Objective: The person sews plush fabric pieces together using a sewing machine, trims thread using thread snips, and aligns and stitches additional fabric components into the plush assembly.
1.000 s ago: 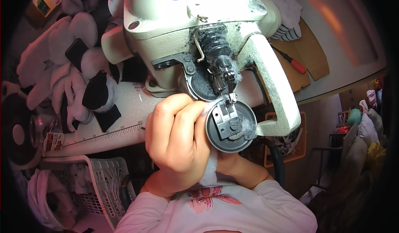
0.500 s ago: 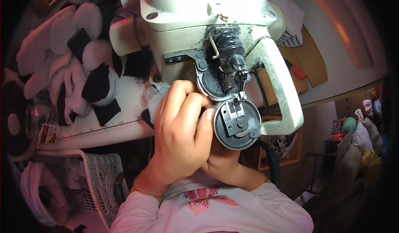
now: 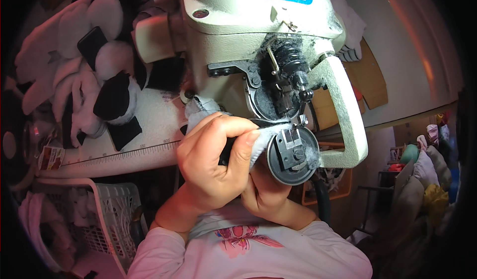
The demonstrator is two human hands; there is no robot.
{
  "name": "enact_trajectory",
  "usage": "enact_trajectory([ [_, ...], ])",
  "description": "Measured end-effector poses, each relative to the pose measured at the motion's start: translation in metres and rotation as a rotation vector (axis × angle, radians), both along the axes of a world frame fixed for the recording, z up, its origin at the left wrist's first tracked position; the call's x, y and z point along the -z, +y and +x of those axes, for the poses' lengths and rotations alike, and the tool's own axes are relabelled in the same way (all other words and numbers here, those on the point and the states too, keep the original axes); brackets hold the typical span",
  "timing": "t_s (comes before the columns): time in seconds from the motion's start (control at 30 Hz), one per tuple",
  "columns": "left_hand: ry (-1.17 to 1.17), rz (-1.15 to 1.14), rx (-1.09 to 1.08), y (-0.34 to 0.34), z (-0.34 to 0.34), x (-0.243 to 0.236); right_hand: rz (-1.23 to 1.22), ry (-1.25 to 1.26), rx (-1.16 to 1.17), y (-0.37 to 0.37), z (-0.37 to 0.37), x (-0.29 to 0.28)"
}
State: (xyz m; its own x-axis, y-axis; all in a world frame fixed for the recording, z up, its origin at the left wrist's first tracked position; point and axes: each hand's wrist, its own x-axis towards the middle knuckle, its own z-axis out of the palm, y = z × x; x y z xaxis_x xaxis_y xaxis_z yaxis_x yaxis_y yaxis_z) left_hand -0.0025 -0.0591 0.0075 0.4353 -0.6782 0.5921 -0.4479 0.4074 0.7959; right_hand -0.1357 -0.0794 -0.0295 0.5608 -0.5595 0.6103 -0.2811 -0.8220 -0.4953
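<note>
My left hand is closed, pinching a pale fleece piece with a dark layer between thumb and forefinger. The piece reaches into the stitching parts of a cream industrial sewing machine, coated in grey lint, just above its black toothed disc. My right hand is beneath, beside the disc and partly behind my left one; its fingertips are hidden. More pale, stitched fabric lies behind my left hand, against the machine's base.
A heap of white and black fabric pieces covers the left of the ruled table. A white basket stands below left, an orange crate below right. Cardboard lies right of the machine's curved arm. Cushion-like bundles sit farther right.
The machine appears farther right in the view. My left hand moved up, then slightly down; a dark-layered piece now shows between its fingers, reaching into the stitching parts.
</note>
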Motion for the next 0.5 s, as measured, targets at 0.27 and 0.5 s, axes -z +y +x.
enact_trajectory([
  [0.27,-0.199,-0.084,0.02,-0.009,0.01,-0.006,0.013,-0.025,-0.032,-0.002,0.004,-0.006],
  [0.5,-0.437,0.015,0.037,-0.004,0.014,-0.021,0.041,-0.07,-0.06,0.0,0.006,-0.007],
])
